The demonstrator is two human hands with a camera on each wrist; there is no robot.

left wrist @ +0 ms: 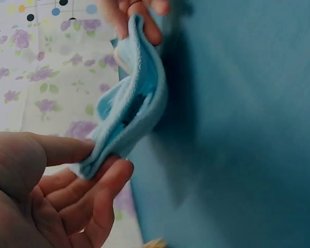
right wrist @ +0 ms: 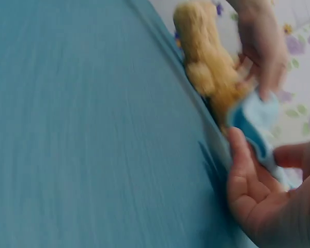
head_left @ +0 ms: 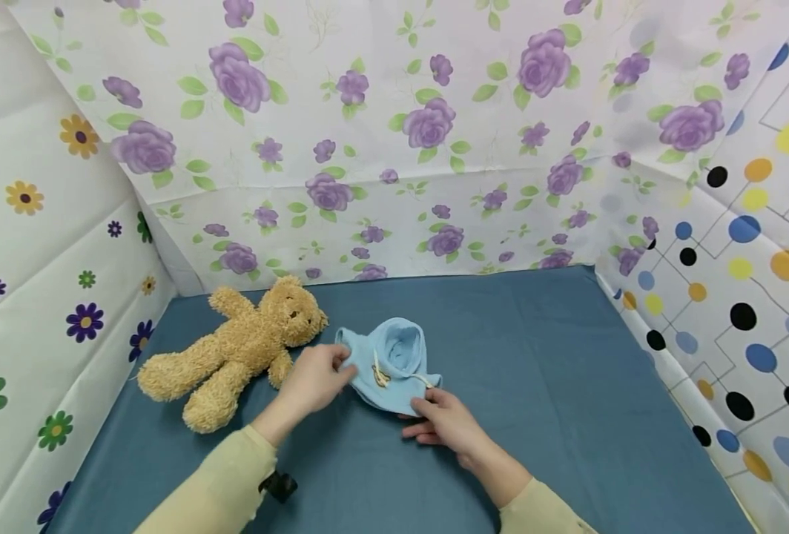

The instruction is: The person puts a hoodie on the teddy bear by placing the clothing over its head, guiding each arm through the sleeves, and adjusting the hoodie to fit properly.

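Note:
A small light-blue hoodie (head_left: 403, 386) with pale drawstrings is held between both hands near the middle of the blue cloth, its hood toward the back. My left hand (head_left: 316, 377) pinches its left side between thumb and fingers. At the lower right edge, my right hand (head_left: 449, 421) pinches the fabric with thumb above and fingers below. In the left wrist view the hem of the hoodie (left wrist: 137, 98) gapes partly apart. A tan teddy bear (head_left: 251, 343) lies on its back to the left of the hoodie, close to my left hand.
Blue cloth (head_left: 568, 415) covers the table. A white sheet with purple roses (head_left: 428, 122) hangs at the back, a flower-print sheet (head_left: 34, 297) at the left and a dotted sheet (head_left: 761, 311) at the right. A black strap piece (head_left: 279, 486) sits at the left wrist.

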